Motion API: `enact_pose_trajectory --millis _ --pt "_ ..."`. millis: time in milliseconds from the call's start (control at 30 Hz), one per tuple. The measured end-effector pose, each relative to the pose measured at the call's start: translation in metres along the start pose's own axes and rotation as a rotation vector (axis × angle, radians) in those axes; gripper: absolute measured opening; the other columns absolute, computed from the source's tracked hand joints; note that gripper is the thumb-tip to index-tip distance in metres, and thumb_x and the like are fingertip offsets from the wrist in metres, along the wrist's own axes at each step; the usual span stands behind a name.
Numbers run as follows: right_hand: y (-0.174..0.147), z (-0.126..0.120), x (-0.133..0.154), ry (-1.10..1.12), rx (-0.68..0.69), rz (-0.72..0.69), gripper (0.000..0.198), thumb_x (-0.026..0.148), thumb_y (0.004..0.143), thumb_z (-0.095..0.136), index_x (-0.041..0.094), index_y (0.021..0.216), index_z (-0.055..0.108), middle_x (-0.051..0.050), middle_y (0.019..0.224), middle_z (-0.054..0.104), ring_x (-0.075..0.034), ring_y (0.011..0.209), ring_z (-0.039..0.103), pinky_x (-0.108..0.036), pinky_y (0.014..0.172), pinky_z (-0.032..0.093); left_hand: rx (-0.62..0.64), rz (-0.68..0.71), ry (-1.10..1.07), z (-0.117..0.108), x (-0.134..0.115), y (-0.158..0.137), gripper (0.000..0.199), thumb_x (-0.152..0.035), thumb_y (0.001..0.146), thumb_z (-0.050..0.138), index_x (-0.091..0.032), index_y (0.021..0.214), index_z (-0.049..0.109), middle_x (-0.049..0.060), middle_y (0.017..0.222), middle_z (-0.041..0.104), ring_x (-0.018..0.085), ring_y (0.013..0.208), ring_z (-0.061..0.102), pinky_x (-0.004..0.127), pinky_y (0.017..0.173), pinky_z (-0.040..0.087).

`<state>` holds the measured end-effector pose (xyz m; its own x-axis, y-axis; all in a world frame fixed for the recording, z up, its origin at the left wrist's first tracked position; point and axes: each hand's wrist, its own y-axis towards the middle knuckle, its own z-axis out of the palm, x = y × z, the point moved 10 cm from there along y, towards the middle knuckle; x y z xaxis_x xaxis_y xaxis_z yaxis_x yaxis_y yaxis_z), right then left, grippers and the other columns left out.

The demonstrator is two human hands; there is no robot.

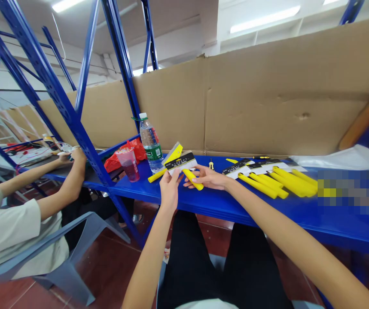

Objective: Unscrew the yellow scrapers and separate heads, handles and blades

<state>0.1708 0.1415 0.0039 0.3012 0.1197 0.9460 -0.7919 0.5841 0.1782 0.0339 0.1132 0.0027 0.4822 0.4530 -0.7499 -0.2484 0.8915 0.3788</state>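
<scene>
My left hand [169, 189] pinches the lower edge of a black-and-white header card [181, 162] above the blue table. A yellow handle [193, 179] sticks out below the card, slanting down to the right. Around this handle the fingers of my right hand [208, 177] are closed. Just behind the card, another yellow-handled tool [157, 175] with a wide yellow and clear head [174, 153] lies on the table; it looks like a scraper. To the right, several carded tools with yellow handles [258, 185] lie side by side, their heads hidden by the cards.
A water bottle [152, 146] and a pink drink cup [129, 165] stand left of my hands, near a red plastic bag [113, 161]. A small screwdriver [211, 165] lies behind. Cardboard [251, 98] walls the back; a blue post [71, 116] separates a seated co-worker [23, 231].
</scene>
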Motion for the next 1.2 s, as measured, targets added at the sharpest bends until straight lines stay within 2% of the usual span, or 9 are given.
enact_pose_trajectory --millis 300,400,500,600,667,800,900,1133,1200 --pt "-0.005 0.013 -0.011 -0.008 0.175 0.113 0.075 0.02 0.082 0.102 0.024 0.144 0.059 -0.008 0.118 0.081 -0.03 0.113 0.086 -0.042 0.098 0.071 -0.076 0.011 -0.099 -0.014 -0.006 0.004 0.041 -0.05 0.09 0.095 -0.025 0.112 0.071 0.006 0.124 0.082 0.022 0.125 0.076 0.039 0.113 0.055" --pt "-0.007 0.016 -0.011 -0.029 0.187 0.134 0.066 0.031 0.087 0.1 0.022 0.139 0.059 -0.009 0.11 0.083 -0.03 0.108 0.087 -0.041 0.092 0.072 -0.045 0.013 -0.05 -0.008 -0.006 0.003 0.04 -0.051 0.09 0.094 -0.024 0.112 0.073 0.008 0.127 0.082 0.024 0.127 0.076 0.041 0.113 0.056" --pt "-0.007 0.011 -0.006 -0.033 0.118 0.106 0.057 0.044 0.094 0.094 0.023 0.136 0.061 -0.008 0.104 0.082 -0.023 0.087 0.085 -0.034 0.073 0.071 0.008 -0.001 0.003 0.001 -0.003 0.0 0.044 -0.049 0.087 0.096 -0.022 0.114 0.075 0.01 0.131 0.081 0.028 0.134 0.073 0.043 0.116 0.055" --pt "-0.004 -0.001 0.004 -0.004 -0.013 0.024 0.049 0.043 0.093 0.094 0.026 0.131 0.067 -0.001 0.092 0.078 -0.012 0.06 0.068 -0.022 0.049 0.055 0.026 -0.014 0.05 0.005 0.002 -0.002 0.047 -0.049 0.088 0.096 -0.023 0.121 0.076 0.011 0.137 0.08 0.03 0.143 0.069 0.044 0.119 0.055" --pt "-0.001 -0.011 0.01 0.009 -0.105 -0.039 0.05 0.04 0.089 0.096 0.028 0.131 0.071 0.001 0.088 0.075 -0.011 0.057 0.061 -0.021 0.044 0.047 0.018 -0.027 0.091 0.002 0.007 -0.002 0.048 -0.049 0.089 0.095 -0.023 0.125 0.075 0.012 0.142 0.078 0.031 0.147 0.067 0.045 0.121 0.054" --pt "-0.001 -0.04 0.026 -0.036 -0.338 -0.229 0.067 0.035 0.08 0.1 0.028 0.141 0.074 -0.001 0.093 0.076 -0.014 0.069 0.064 -0.026 0.053 0.052 -0.013 -0.089 0.117 -0.007 0.017 0.0 0.053 -0.045 0.089 0.096 -0.024 0.133 0.074 0.017 0.151 0.073 0.036 0.149 0.066 0.053 0.122 0.055" --pt "-0.005 -0.052 0.038 -0.183 -0.448 -0.36 0.07 0.038 0.08 0.099 0.028 0.145 0.076 0.0 0.094 0.076 -0.014 0.072 0.063 -0.028 0.063 0.056 0.064 -0.121 0.095 0.002 0.018 -0.002 0.056 -0.045 0.09 0.095 -0.024 0.137 0.074 0.019 0.155 0.072 0.038 0.15 0.066 0.057 0.125 0.053" --pt "-0.003 -0.039 0.041 -0.7 -0.357 -0.477 0.068 0.044 0.09 0.088 0.029 0.154 0.071 -0.009 0.131 0.079 -0.027 0.115 0.074 -0.046 0.105 0.063 0.156 -0.063 0.032 0.027 0.001 -0.011 0.065 -0.049 0.087 0.097 -0.022 0.142 0.075 0.015 0.158 0.071 0.037 0.158 0.059 0.05 0.13 0.048" --pt "-0.002 -0.035 0.038 -0.823 -0.368 -0.494 0.066 0.044 0.093 0.086 0.03 0.155 0.067 -0.009 0.129 0.078 -0.026 0.112 0.075 -0.049 0.108 0.062 0.119 -0.01 0.048 0.023 -0.003 -0.009 0.067 -0.047 0.086 0.098 -0.023 0.144 0.074 0.013 0.157 0.073 0.035 0.156 0.06 0.048 0.131 0.048"
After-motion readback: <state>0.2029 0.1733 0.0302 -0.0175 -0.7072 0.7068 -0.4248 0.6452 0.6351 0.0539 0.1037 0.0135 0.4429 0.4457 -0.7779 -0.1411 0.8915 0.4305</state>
